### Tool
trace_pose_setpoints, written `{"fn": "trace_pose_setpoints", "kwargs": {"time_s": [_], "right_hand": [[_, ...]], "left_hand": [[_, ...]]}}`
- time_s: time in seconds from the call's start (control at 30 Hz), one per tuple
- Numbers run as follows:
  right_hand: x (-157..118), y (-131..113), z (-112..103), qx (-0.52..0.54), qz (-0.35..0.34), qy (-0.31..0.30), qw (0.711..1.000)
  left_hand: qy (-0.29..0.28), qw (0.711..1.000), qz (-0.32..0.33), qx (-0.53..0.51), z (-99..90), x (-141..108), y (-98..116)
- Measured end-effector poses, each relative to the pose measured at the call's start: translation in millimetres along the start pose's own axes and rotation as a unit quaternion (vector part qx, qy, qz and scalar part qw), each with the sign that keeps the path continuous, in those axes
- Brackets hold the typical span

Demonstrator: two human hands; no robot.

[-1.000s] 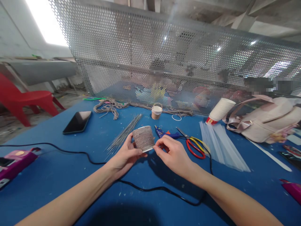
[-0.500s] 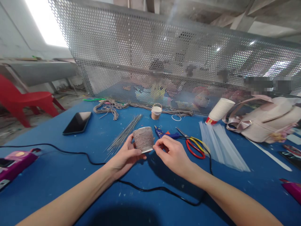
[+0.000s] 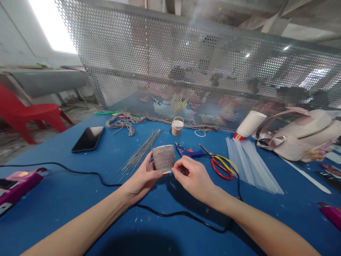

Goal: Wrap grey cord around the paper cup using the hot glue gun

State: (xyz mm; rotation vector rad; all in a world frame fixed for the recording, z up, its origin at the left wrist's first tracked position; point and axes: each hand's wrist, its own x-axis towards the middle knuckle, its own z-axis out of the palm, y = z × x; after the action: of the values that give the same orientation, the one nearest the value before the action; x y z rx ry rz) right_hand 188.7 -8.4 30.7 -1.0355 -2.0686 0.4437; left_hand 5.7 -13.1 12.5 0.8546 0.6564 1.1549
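Observation:
A paper cup wrapped in grey-brown cord (image 3: 164, 159) is held above the table, its narrow white edge showing along the bottom. My left hand (image 3: 145, 175) is closed round its left side, thumb near the lower edge. At the lower right edge of the cup, the thumb and forefinger of my right hand (image 3: 190, 174) are pinched together; what lies between them is too small to make out. Just behind the cup is a blue glue gun (image 3: 190, 153). Thin grey wires (image 3: 144, 151) lie in a bundle to the left.
Behind stand a small cord-wrapped basket (image 3: 177, 128) and grey cord bundles (image 3: 124, 122). Scissors (image 3: 221, 168), clear plastic strips (image 3: 253, 167), stacked paper cups (image 3: 249, 125) and a bag (image 3: 306, 137) lie right. A phone (image 3: 88, 139) lies left; a black cable (image 3: 183, 213) crosses in front.
The wrapped cup has shifted slightly right and turned a little more upright in my left hand. My right hand's pinch has moved slightly left along the lower edge.

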Motion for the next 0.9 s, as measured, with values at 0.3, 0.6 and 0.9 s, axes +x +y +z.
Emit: {"fn": "trace_pose_setpoints", "kwargs": {"time_s": [0.3,0.6,0.9], "right_hand": [[5,2,-12,-0.047,-0.051,0.005,0.998],[19,83,-36,-0.299,0.059,-0.157,0.939],[20,107,-19,-0.175,0.120,-0.070,0.975]], "left_hand": [[0.069,0.997,0.014,0.044,5.2,0,6],[0.101,0.993,0.034,0.040,2.2,3,24],[0.094,0.994,0.038,0.037,-2.8,6,20]]}}
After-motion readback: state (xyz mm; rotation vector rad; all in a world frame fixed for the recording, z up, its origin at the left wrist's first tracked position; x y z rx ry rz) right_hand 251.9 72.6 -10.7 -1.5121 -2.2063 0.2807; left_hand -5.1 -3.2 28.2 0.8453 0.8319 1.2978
